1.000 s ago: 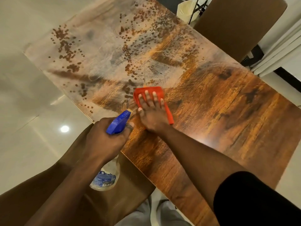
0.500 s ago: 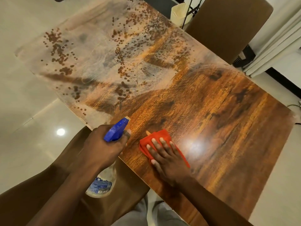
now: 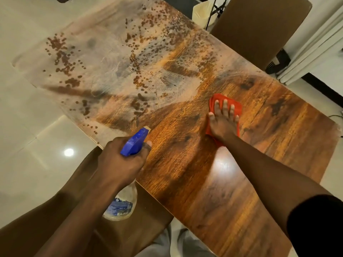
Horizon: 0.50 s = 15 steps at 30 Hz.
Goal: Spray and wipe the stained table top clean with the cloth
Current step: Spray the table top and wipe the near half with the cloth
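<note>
— Across the wooden table top [image 3: 213,182]: bare, glossy grain on the near and right part, a pale smeared film with brown droplet stains [image 3: 61,52] over the far left part.
— And since half a second ago?
— Red cloth [image 3: 232,106] now farther out and to the right, up by the edge of the pale film; earlier close to the near edge, beside the sprayer. Film and stains unchanged.
— Right hand [image 3: 223,123]?
— Flat on the cloth, fingers [image 3: 225,108] straight and slightly fanned, pressing it to the wood.
— Left hand [image 3: 120,162]?
— Same place as before, over the near table edge. Curled tight around the neck of the spray bottle [image 3: 120,204], blue nozzle [image 3: 136,140] aimed toward the stains, one fingertip at the trigger.
</note>
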Available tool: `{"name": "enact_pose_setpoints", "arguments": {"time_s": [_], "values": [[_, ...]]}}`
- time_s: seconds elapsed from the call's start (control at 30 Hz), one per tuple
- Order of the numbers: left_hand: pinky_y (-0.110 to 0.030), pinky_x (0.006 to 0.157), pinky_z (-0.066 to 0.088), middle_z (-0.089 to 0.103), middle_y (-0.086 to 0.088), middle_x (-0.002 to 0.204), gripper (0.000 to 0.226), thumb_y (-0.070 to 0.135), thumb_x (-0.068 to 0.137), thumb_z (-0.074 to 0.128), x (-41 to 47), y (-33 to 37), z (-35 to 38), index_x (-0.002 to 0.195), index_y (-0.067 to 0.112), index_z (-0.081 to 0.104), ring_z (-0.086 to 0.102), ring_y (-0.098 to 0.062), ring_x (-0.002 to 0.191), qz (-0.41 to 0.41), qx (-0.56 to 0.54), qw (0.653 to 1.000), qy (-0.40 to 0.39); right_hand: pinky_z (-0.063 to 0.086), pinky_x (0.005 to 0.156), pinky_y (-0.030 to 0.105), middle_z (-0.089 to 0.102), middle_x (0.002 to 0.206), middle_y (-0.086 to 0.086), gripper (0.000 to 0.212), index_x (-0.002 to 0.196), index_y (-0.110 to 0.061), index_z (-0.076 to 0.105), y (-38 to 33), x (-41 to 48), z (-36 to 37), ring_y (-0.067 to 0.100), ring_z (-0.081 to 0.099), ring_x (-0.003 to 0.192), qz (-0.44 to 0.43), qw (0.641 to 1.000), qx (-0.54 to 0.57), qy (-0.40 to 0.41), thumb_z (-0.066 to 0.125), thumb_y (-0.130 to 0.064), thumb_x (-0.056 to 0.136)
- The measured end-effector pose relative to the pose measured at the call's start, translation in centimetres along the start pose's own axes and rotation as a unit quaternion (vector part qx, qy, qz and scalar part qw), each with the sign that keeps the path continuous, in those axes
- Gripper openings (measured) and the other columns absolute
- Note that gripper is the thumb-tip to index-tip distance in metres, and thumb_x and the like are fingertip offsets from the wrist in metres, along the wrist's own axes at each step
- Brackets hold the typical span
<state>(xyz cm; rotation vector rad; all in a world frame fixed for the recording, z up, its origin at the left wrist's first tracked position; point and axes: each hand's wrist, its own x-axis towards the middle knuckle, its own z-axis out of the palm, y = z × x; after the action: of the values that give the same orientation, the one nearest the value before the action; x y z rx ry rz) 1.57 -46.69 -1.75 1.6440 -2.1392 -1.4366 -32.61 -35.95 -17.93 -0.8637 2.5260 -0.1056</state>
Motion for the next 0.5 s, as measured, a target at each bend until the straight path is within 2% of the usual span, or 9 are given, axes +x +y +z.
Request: {"name": "enact_pose_setpoints", "arguments": {"time_s": [0.1,0.2,0.27,0.37,0.43,0.5], "values": [[-0.057,0.083,0.067,0.08,-0.014,0.074,0.039,0.05,0.096,0.076,1.2,1.1,-0.4,0.091,0.011,0.076,0.079,-0.034,0.063,0.012,-0.019,0.999,0.033,-0.011,0.132,0.062,-0.031,0.177,0.003,0.069,0.171,-0.033,-0.018,-6.7,1.1,1.1,0.035,-0.026,0.164,-0.074,0.996,-0.03,-0.029,0.012,-0.057,0.115],[-0.052,0.08,0.069,0.081,-0.01,0.071,0.03,0.041,0.099,0.073,3.1,3.2,-1.1,0.087,0.013,0.077,0.079,-0.022,0.055,0.033,-0.027,0.998,0.049,-0.008,0.132,0.065,-0.03,0.176,0.007,0.068,0.171,-0.031,-0.018,-13.3,-2.2,4.2,0.037,-0.027,0.162,-0.195,0.978,-0.066,-0.043,0.008,-0.056,0.114],[-0.056,0.081,0.067,0.079,-0.019,0.073,0.041,0.045,0.095,0.072,4.4,5.1,-1.4,0.084,0.006,0.076,0.079,-0.036,0.063,0.051,-0.026,0.997,0.058,-0.004,0.132,0.064,-0.019,0.179,0.007,0.066,0.174,-0.03,-0.003,-15.8,-6.0,6.6,0.036,-0.024,0.163,-0.283,0.954,-0.072,-0.069,0.01,-0.053,0.114],[-0.06,0.083,0.064,0.077,-0.029,0.078,0.06,0.056,0.085,0.063,5.9,7.6,-1.5,0.085,-0.003,0.075,0.077,-0.048,0.072,0.076,-0.012,0.995,0.059,-0.001,0.134,0.06,0.008,0.183,0.005,0.062,0.171,-0.027,0.015,-15.4,-11.6,10.1,0.03,-0.011,0.168,-0.37,0.925,-0.061,-0.063,0.021,-0.048,0.113],[-0.06,0.084,0.065,0.079,-0.027,0.079,0.062,0.059,0.084,0.061,6.8,8.7,-1.3,0.086,-0.001,0.076,0.078,-0.047,0.073,0.085,0.005,0.995,0.046,0.003,0.135,0.057,0.009,0.183,0.0,0.059,0.172,-0.03,0.019,-12.7,-14.2,11.5,0.026,-0.006,0.169,-0.38,0.922,-0.062,-0.039,0.025,-0.047,0.115],[-0.06,0.087,0.065,0.08,-0.024,0.082,0.061,0.061,0.083,0.061,7.3,9.3,-0.9,0.088,0.002,0.077,0.079,-0.046,0.076,0.085,0.022,0.996,0.03,0.003,0.134,0.054,0.003,0.184,-0.007,0.059,0.174,-0.039,0.011,-8.7,-15.7,11.8,0.02,-0.008,0.169,-0.351,0.934,-0.064,-0.021,0.022,-0.05,0.117]]}}
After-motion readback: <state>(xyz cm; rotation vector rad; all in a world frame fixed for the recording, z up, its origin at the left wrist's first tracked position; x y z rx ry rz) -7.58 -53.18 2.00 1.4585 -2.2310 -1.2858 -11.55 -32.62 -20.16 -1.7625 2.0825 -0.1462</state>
